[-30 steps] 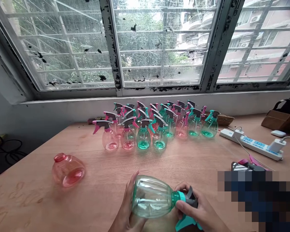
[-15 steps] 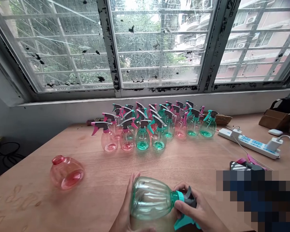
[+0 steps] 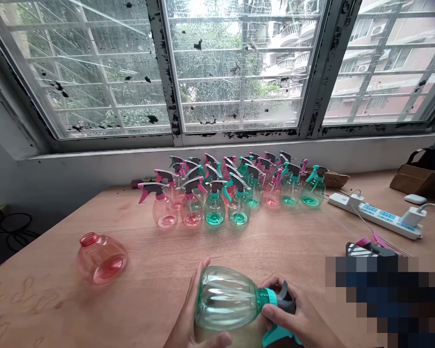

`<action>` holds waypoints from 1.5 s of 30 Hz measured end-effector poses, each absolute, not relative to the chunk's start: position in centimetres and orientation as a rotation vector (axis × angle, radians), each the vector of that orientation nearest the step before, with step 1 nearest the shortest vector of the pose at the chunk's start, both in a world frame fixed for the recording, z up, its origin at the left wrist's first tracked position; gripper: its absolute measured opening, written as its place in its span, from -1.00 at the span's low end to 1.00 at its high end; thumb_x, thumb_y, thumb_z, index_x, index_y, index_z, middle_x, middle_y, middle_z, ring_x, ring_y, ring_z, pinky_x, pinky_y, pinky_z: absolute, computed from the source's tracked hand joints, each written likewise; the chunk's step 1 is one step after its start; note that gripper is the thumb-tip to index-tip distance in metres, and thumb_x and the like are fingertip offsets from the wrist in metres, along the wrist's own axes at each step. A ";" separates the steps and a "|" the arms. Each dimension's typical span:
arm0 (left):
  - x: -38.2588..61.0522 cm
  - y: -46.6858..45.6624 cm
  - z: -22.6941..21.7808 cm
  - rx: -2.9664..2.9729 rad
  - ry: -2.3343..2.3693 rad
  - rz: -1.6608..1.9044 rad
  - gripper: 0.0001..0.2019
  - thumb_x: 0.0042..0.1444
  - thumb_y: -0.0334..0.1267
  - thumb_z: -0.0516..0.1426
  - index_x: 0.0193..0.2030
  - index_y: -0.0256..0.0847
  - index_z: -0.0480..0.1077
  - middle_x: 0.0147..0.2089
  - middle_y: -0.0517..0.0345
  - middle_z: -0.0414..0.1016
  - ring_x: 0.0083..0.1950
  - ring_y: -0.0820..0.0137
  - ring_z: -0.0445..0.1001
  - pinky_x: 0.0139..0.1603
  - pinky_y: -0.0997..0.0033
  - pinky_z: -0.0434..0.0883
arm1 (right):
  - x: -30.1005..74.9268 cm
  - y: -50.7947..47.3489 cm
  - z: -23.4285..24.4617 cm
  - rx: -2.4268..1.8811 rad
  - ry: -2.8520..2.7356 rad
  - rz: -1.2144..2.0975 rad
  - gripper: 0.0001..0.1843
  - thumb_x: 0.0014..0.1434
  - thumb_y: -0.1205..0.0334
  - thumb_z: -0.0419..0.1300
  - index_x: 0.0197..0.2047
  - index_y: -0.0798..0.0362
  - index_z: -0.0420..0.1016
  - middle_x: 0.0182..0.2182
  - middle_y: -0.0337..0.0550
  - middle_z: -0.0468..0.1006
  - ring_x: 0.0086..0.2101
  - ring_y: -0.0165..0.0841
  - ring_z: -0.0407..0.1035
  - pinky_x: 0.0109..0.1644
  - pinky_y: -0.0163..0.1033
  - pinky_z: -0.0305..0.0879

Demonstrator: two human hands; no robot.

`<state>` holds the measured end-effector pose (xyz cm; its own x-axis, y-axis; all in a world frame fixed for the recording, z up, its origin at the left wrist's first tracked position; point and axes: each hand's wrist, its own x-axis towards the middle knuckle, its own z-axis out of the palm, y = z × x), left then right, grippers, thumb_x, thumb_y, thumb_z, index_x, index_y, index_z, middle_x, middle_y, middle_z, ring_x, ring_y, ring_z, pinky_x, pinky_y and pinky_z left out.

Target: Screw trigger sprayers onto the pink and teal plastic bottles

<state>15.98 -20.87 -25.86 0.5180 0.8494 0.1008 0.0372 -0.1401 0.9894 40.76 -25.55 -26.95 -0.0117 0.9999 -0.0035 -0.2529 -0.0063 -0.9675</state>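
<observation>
A clear green spray bottle (image 3: 227, 297) lies sideways between my hands near the table's front edge, its teal collar and trigger head to the right. My left hand (image 3: 193, 314) cups the bottle's base, fingers behind it and thumb below. Around the teal collar and dark spray head, my right hand (image 3: 295, 309) is closed, thumb pressed on the collar. To the left, a pink bottle (image 3: 102, 258) with no spray head lies tilted on the table.
Several pink and green spray bottles (image 3: 214, 208) stand grouped at the back of the wooden table (image 3: 145, 285). On the right are a white power strip (image 3: 379, 215) with cables, a pink and dark spray head (image 3: 375, 246), and a brown box (image 3: 416, 176). A blurred patch covers the lower right.
My left thumb has risen slightly into view below the bottle. The bottle and my right hand stay nearly where they were.
</observation>
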 end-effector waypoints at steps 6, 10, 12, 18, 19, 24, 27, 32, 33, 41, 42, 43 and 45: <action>16.3 -21.0 -26.4 1.661 0.843 0.928 -0.15 0.22 0.06 0.20 0.52 0.12 -0.17 0.58 0.10 -0.10 0.55 0.01 -0.07 0.55 0.00 -0.27 | 40.9 -25.6 -27.2 -1.074 -0.971 1.325 -0.55 0.04 -0.09 0.44 -0.26 0.09 0.45 -0.55 -0.26 0.57 -0.50 -0.38 0.41 -0.40 -0.33 0.31; 16.2 -20.9 -26.7 1.633 0.801 0.927 -0.01 0.13 0.13 0.26 0.53 0.09 -0.26 0.59 0.05 -0.17 0.55 -0.06 -0.11 0.54 -0.06 -0.27 | 40.8 -25.7 -27.1 -1.047 -1.012 1.328 -0.55 0.02 -0.09 0.44 -0.26 0.09 0.46 -0.55 -0.26 0.55 -0.51 -0.38 0.41 -0.41 -0.31 0.30; 16.0 -20.7 -26.5 1.626 0.756 0.912 0.05 0.07 0.16 0.29 0.53 0.03 -0.23 0.60 0.05 -0.20 0.56 -0.08 -0.18 0.54 -0.04 -0.22 | 40.7 -25.7 -26.9 -1.041 -1.034 1.323 -0.55 -0.01 -0.08 0.46 -0.27 0.08 0.47 -0.55 -0.27 0.53 -0.52 -0.38 0.40 -0.41 -0.31 0.28; 16.2 -21.0 -26.1 1.636 0.852 0.913 -0.10 0.18 0.05 0.24 0.52 0.04 -0.16 0.59 0.11 -0.13 0.57 0.01 -0.13 0.55 0.03 -0.17 | 40.8 -25.5 -27.0 -1.057 -1.009 1.331 -0.55 0.02 -0.10 0.44 -0.25 0.08 0.46 -0.56 -0.25 0.55 -0.53 -0.37 0.43 -0.42 -0.30 0.30; 16.3 -21.1 -26.1 1.645 0.864 0.917 -0.13 0.21 0.05 0.21 0.53 0.07 -0.19 0.59 0.13 -0.13 0.56 0.02 -0.12 0.55 0.03 -0.17 | 40.9 -25.5 -27.1 -1.054 -0.994 1.338 -0.55 0.03 -0.10 0.44 -0.24 0.09 0.46 -0.56 -0.25 0.56 -0.53 -0.37 0.43 -0.42 -0.31 0.30; 16.1 -21.2 -25.8 1.596 0.783 0.854 0.11 0.07 0.17 0.28 0.54 -0.02 -0.34 0.60 0.02 -0.20 0.57 -0.06 -0.19 0.54 0.00 -0.19 | 40.8 -25.6 -27.0 -1.042 -1.017 1.334 -0.56 0.04 -0.07 0.45 -0.25 0.10 0.47 -0.57 -0.26 0.56 -0.52 -0.38 0.44 -0.41 -0.34 0.31; 15.9 -20.8 -25.5 1.500 0.742 0.806 0.05 0.09 0.16 0.28 0.54 -0.08 -0.24 0.58 -0.04 -0.11 0.55 -0.07 -0.09 0.53 -0.02 -0.12 | 40.7 -25.7 -26.9 -1.042 -1.031 1.330 -0.57 0.05 -0.08 0.44 -0.26 0.09 0.47 -0.57 -0.26 0.56 -0.52 -0.38 0.44 -0.41 -0.34 0.31; 16.0 -21.1 -25.9 1.573 0.767 0.879 -0.09 0.18 0.01 0.27 0.52 0.16 -0.18 0.59 0.16 -0.14 0.57 0.03 -0.14 0.55 0.01 -0.26 | 40.7 -25.7 -26.9 -1.086 -0.981 1.310 -0.55 0.02 -0.14 0.43 -0.29 0.06 0.46 -0.57 -0.25 0.56 -0.54 -0.34 0.43 -0.44 -0.32 0.28; 15.9 -21.2 -26.0 1.585 0.774 0.885 -0.11 0.19 -0.01 0.26 0.51 0.21 -0.19 0.59 0.20 -0.15 0.57 0.04 -0.14 0.55 0.01 -0.28 | 40.7 -25.7 -26.9 -1.087 -0.981 1.315 -0.54 0.02 -0.14 0.43 -0.29 0.06 0.46 -0.57 -0.25 0.56 -0.54 -0.34 0.43 -0.44 -0.32 0.29; 15.8 -20.8 -25.7 1.522 0.724 0.833 -0.02 0.11 0.11 0.29 0.53 0.05 -0.17 0.59 0.11 -0.15 0.56 -0.08 -0.16 0.54 -0.04 -0.22 | 40.7 -25.7 -26.7 -1.062 -1.040 1.304 -0.56 0.01 -0.12 0.44 -0.28 0.06 0.48 -0.57 -0.28 0.54 -0.52 -0.35 0.42 -0.41 -0.31 0.30; 15.9 -20.8 -25.8 1.542 0.741 0.845 -0.03 0.11 0.09 0.29 0.52 0.05 -0.15 0.59 0.11 -0.13 0.56 -0.06 -0.16 0.54 -0.03 -0.24 | 40.7 -25.6 -26.8 -1.062 -1.031 1.306 -0.55 0.01 -0.12 0.45 -0.28 0.06 0.48 -0.57 -0.28 0.55 -0.52 -0.35 0.41 -0.41 -0.32 0.29; 15.9 -20.7 -25.9 1.570 0.764 0.869 -0.07 0.14 0.08 0.28 0.52 0.08 -0.13 0.58 0.13 -0.12 0.57 -0.04 -0.16 0.54 -0.02 -0.27 | 40.7 -25.6 -26.9 -1.066 -1.020 1.310 -0.55 0.01 -0.12 0.44 -0.28 0.06 0.47 -0.57 -0.27 0.55 -0.52 -0.35 0.41 -0.42 -0.32 0.29; 16.0 -20.8 -26.3 1.619 0.803 0.918 -0.21 0.22 0.05 0.21 0.50 0.20 -0.09 0.58 0.22 -0.09 0.57 0.04 -0.15 0.55 0.04 -0.34 | 40.8 -25.6 -27.1 -1.077 -1.002 1.313 -0.55 0.02 -0.13 0.44 -0.27 0.06 0.47 -0.56 -0.26 0.56 -0.51 -0.35 0.41 -0.42 -0.33 0.28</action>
